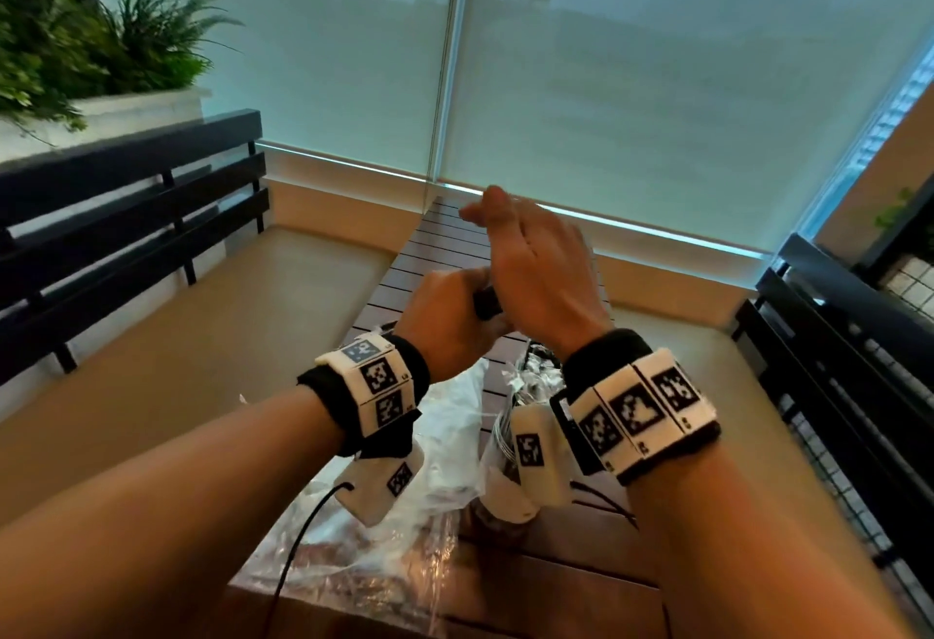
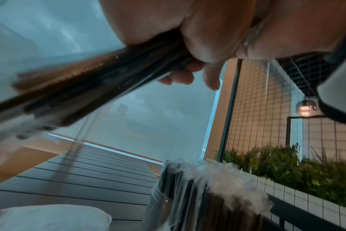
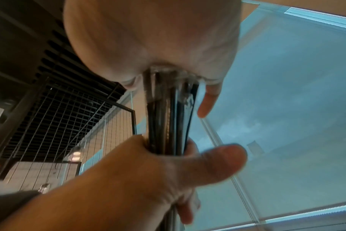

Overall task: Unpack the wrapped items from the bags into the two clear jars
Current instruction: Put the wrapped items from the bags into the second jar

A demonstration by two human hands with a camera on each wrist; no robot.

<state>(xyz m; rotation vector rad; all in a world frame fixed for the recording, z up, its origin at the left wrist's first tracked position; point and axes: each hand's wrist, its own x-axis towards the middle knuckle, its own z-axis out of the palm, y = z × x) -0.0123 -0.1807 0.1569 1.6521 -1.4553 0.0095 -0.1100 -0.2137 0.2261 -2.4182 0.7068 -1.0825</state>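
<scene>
A bundle of dark sticks in clear wrappers (image 1: 486, 302) is held up above the table. My left hand (image 1: 450, 320) grips the bundle (image 3: 168, 118) round its middle, thumb across it. My right hand (image 1: 530, 259) has its palm (image 3: 152, 46) against the bundle's upper end, fingers straight. In the left wrist view the bundle (image 2: 85, 89) runs down to the lower left, blurred. Below the hands a clear jar (image 2: 188, 203) stands full of wrapped sticks, their tops (image 1: 535, 378) showing between my wrists. Crumpled clear bags (image 1: 445, 421) lie on the table. A second jar is not plainly visible.
The dark slatted table (image 1: 434, 244) runs away toward a frosted glass wall (image 1: 606, 82). Black slatted benches stand at left (image 1: 126, 213) and right (image 1: 834, 360). A planter with ferns (image 1: 76, 31) sits at the back left. More clear plastic (image 1: 354, 562) covers the table's near end.
</scene>
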